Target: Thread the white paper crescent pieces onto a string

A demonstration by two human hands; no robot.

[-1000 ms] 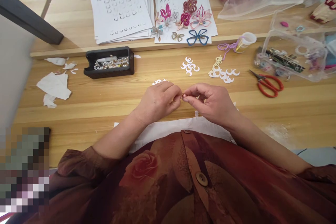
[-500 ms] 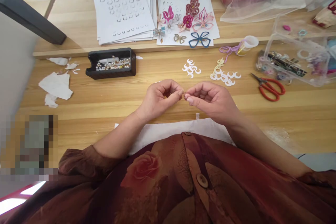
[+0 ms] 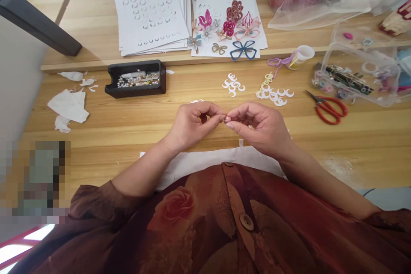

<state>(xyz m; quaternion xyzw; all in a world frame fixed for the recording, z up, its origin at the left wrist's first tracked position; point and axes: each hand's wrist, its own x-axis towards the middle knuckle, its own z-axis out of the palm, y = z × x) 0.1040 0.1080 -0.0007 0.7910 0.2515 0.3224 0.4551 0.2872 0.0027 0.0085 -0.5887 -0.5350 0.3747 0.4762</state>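
Note:
My left hand (image 3: 198, 123) and my right hand (image 3: 257, 125) meet at their fingertips over the wooden table, just in front of my body. Between the right thumb and forefinger is a tiny pinkish piece (image 3: 227, 119), too small to name. The left thumb and forefinger pinch together right beside it; whatever they hold is too small to make out. Beyond the hands lie white crescent-shaped paper cutouts (image 3: 233, 85), with more crescents (image 3: 276, 94) to the right near a yellow thread (image 3: 266, 82).
A black tray (image 3: 136, 90) of beads stands at left, near torn white paper (image 3: 68, 105). Red-handled scissors (image 3: 330, 110), a plastic cup (image 3: 304, 54) and a clear box (image 3: 382, 94) are at right. Finished flower ornaments (image 3: 243, 49) rest on paper on the raised shelf.
The left fingertips have come closer to the right ones and now appear to touch the small pinkish piece. Both hands sit slightly lower in view.

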